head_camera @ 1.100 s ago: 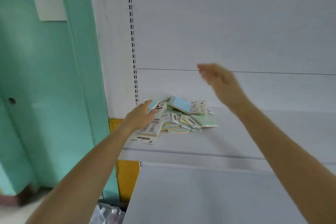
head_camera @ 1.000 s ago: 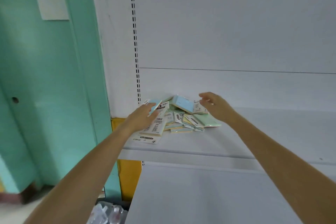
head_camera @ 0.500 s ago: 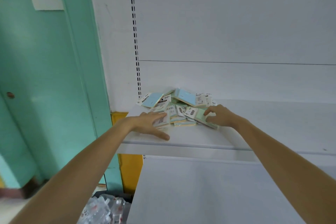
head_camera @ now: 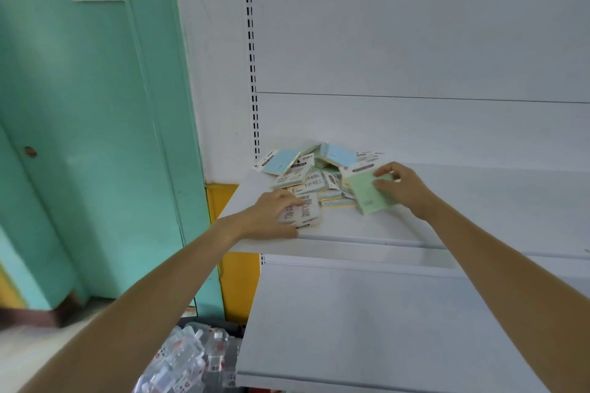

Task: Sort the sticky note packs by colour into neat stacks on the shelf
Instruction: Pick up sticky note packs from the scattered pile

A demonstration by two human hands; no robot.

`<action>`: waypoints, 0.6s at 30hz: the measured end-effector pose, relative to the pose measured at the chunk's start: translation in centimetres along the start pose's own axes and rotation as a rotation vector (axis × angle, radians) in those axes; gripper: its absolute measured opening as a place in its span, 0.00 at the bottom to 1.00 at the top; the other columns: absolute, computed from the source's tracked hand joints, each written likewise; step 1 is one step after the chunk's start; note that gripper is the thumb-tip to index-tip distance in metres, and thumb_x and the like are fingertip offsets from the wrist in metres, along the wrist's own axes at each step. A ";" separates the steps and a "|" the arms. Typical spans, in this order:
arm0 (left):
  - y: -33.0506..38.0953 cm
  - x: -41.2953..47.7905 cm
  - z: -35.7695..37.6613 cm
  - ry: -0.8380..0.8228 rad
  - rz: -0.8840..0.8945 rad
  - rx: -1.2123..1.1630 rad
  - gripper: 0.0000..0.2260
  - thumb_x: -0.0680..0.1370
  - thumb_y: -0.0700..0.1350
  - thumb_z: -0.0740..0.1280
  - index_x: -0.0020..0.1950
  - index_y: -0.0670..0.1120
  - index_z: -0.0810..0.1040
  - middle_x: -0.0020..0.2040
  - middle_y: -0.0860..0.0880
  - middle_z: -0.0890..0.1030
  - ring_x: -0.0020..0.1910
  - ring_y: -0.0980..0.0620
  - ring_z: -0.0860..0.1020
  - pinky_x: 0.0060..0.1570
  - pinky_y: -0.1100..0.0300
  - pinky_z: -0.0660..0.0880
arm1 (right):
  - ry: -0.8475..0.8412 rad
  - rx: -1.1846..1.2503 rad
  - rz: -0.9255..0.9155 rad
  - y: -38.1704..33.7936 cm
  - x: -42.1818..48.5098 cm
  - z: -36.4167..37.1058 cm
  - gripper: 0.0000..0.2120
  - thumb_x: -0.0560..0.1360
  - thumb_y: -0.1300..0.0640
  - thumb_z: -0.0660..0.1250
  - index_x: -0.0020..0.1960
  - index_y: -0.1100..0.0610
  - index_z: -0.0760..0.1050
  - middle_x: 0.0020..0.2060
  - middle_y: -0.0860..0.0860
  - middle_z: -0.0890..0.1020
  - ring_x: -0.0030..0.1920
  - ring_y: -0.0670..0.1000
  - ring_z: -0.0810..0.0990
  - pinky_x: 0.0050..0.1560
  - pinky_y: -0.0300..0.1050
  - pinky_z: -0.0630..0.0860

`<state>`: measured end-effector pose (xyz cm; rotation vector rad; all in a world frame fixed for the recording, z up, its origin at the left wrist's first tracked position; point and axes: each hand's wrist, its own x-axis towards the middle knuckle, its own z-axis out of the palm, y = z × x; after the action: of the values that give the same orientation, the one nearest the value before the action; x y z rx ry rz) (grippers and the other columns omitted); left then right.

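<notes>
My right hand (head_camera: 404, 190) pinches a green pack (head_camera: 367, 196) to pull it from the pile (head_camera: 314, 174); my left hand (head_camera: 271, 214) presses flat, probably steadying a white pack (head_camera: 305, 212).

My left hand (head_camera: 271, 214) covers half of a white-backed pack (head_camera: 305, 212), and its print is too small to read. The fingers (head_camera: 383, 183) of my right hand (head_camera: 404, 188) hide a corner of the green pack (head_camera: 367, 193). The lower packs of the heap (head_camera: 313, 175) are buried. The clear packets (head_camera: 188, 360) below are blurred and cut off by the bottom edge.
</notes>
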<state>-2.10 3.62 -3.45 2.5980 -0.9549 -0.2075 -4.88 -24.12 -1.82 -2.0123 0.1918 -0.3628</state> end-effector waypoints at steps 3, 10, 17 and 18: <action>-0.2 -0.3 0.1 0.059 0.039 -0.060 0.23 0.77 0.48 0.62 0.72 0.51 0.63 0.69 0.48 0.61 0.65 0.50 0.66 0.63 0.60 0.64 | 0.093 0.104 -0.002 -0.1 -0.2 0.4 0.15 0.75 0.68 0.55 0.55 0.57 0.75 0.37 0.49 0.70 0.40 0.51 0.69 0.35 0.37 0.66; -0.4 0.2 -2.1 0.505 -0.022 -0.666 0.05 0.80 0.45 0.57 0.53 0.46 0.69 0.50 0.48 0.76 0.48 0.46 0.77 0.47 0.53 0.79 | 0.084 0.464 0.050 -0.7 -1.3 1.6 0.21 0.73 0.74 0.53 0.58 0.56 0.74 0.45 0.53 0.74 0.40 0.50 0.73 0.41 0.43 0.72; -0.3 2.2 -2.1 0.417 -0.190 -0.994 0.21 0.75 0.36 0.64 0.68 0.46 0.66 0.48 0.46 0.77 0.42 0.49 0.78 0.46 0.53 0.77 | 0.052 0.458 0.009 -0.7 -3.1 0.9 0.22 0.74 0.74 0.55 0.62 0.57 0.73 0.53 0.51 0.73 0.44 0.49 0.75 0.38 0.36 0.77; 0.1 2.5 -1.8 0.443 -0.194 -1.069 0.22 0.76 0.36 0.65 0.68 0.45 0.64 0.49 0.45 0.77 0.41 0.50 0.78 0.42 0.55 0.77 | 0.061 0.450 0.006 -0.5 -3.4 0.5 0.22 0.74 0.74 0.55 0.62 0.58 0.73 0.54 0.51 0.73 0.45 0.50 0.75 0.36 0.34 0.78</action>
<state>0.18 2.39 -1.79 1.6194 -0.2748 -0.1263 -7.94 -22.50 -2.12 -1.5586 0.1394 -0.4223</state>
